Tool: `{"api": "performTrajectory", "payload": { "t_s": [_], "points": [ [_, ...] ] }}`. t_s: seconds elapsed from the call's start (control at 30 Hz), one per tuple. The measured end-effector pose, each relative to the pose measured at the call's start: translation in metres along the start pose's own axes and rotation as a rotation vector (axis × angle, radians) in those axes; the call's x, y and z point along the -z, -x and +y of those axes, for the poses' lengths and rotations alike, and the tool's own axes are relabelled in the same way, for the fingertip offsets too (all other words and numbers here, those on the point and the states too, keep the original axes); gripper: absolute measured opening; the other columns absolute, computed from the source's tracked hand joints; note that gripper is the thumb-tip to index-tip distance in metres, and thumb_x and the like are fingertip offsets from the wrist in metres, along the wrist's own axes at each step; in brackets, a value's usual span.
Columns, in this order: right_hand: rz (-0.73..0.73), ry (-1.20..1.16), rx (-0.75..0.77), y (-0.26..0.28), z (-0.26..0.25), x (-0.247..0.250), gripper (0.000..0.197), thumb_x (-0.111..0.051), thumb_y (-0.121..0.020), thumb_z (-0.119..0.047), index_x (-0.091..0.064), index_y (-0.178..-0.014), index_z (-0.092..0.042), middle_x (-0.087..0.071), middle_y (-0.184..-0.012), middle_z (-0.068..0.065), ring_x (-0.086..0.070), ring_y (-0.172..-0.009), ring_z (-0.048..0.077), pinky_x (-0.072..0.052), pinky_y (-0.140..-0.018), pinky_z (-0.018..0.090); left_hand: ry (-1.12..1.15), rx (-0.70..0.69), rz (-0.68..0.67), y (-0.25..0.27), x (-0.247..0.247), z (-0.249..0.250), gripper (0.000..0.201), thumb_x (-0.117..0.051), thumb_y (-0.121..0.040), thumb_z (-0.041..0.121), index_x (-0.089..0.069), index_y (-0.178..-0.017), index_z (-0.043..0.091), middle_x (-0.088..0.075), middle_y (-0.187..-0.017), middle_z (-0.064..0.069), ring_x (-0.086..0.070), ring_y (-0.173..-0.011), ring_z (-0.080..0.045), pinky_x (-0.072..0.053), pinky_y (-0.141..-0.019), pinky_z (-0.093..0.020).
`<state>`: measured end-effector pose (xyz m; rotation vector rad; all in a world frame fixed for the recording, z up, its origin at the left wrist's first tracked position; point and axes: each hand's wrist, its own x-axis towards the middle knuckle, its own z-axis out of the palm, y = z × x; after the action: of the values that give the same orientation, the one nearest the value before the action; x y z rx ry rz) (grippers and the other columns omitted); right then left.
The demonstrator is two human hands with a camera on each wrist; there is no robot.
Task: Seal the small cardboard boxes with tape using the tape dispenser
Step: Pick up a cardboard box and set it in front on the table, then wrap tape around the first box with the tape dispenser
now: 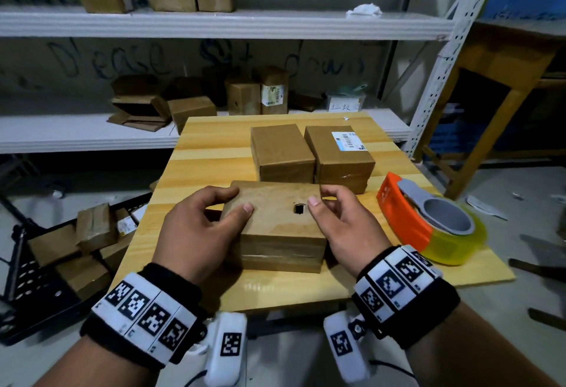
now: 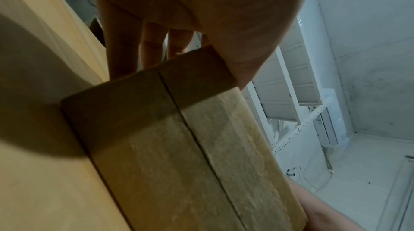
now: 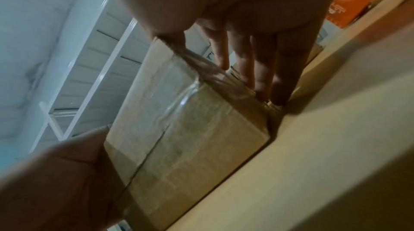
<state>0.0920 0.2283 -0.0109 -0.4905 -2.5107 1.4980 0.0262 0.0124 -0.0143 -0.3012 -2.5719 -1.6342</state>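
Observation:
A small brown cardboard box (image 1: 275, 218) with a small hole in its top lies on the wooden table (image 1: 214, 153) in front of me. My left hand (image 1: 208, 218) grips its left end, thumb on top and fingers down the far side. My right hand (image 1: 340, 218) grips the right end the same way. The left wrist view shows the box's side seam (image 2: 195, 137). Clear tape (image 3: 190, 96) shines on the box's end in the right wrist view. An orange tape dispenser (image 1: 428, 218) with a yellowish roll lies to the right, untouched.
Two more closed brown boxes (image 1: 281, 150) (image 1: 340, 156) sit side by side behind the held box, the right one labelled. White shelves (image 1: 214, 23) with more boxes stand behind the table. A black crate (image 1: 46, 264) of boxes lies on the floor at left.

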Motion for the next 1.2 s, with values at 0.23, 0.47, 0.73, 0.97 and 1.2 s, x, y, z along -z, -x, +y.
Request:
{"api": "performTrajectory", "payload": {
  "t_s": [0.23,0.47,0.73,0.97,1.2],
  "points": [
    [0.018,0.035,0.058,0.004,0.000,0.010,0.042,-0.054,-0.104,-0.046,-0.053,-0.142,-0.029,-0.062,-0.130,-0.011,-0.059,-0.120,0.009,-0.046,-0.094,0.026,-0.017,0.015,0.005,0.001,0.002,0.003,0.036,-0.078,-0.087,0.042,-0.073,-0.122,0.035,-0.069,-0.103,0.018,-0.065,-0.088,-0.001,-0.055,-0.062,-0.025],
    [0.084,-0.003,0.055,0.008,0.005,0.031,0.027,-0.063,-0.100,-0.043,-0.067,-0.124,-0.030,-0.070,-0.109,-0.014,-0.065,-0.094,0.006,-0.057,-0.086,0.034,-0.114,-0.010,0.054,0.003,0.001,0.004,0.041,-0.075,-0.087,0.050,-0.071,-0.125,0.035,-0.070,-0.111,0.008,-0.063,-0.088,-0.006,-0.055,-0.068,-0.034],
    [0.264,0.071,0.124,0.014,0.006,0.054,0.011,-0.067,-0.097,-0.040,-0.072,-0.099,-0.030,-0.071,-0.089,-0.010,-0.067,-0.084,0.008,-0.059,-0.077,0.034,-0.170,0.005,0.049,0.002,-0.002,0.008,0.041,-0.068,-0.090,0.055,-0.067,-0.127,0.037,-0.066,-0.122,0.010,-0.063,-0.093,-0.008,-0.060,-0.085,-0.048],
    [0.394,0.670,-0.184,0.008,0.023,0.091,0.059,-0.061,-0.088,-0.070,-0.057,-0.133,-0.033,-0.060,-0.134,0.007,-0.052,-0.126,0.034,-0.045,-0.106,0.049,-0.163,0.033,0.066,0.004,0.001,0.016,0.035,-0.070,-0.092,0.051,-0.069,-0.123,0.034,-0.067,-0.113,0.011,-0.060,-0.087,-0.003,-0.059,-0.081,-0.043],
    [0.257,0.910,-0.240,0.007,0.031,0.088,0.063,-0.056,-0.091,-0.069,-0.045,-0.136,-0.025,-0.071,-0.114,0.002,-0.068,-0.109,0.029,-0.050,-0.103,0.048,-0.126,0.041,0.030,-0.001,0.011,0.017,0.031,-0.070,-0.095,0.040,-0.071,-0.125,0.033,-0.065,-0.119,0.005,-0.058,-0.092,-0.001,-0.050,-0.070,-0.031]
  ]
}}
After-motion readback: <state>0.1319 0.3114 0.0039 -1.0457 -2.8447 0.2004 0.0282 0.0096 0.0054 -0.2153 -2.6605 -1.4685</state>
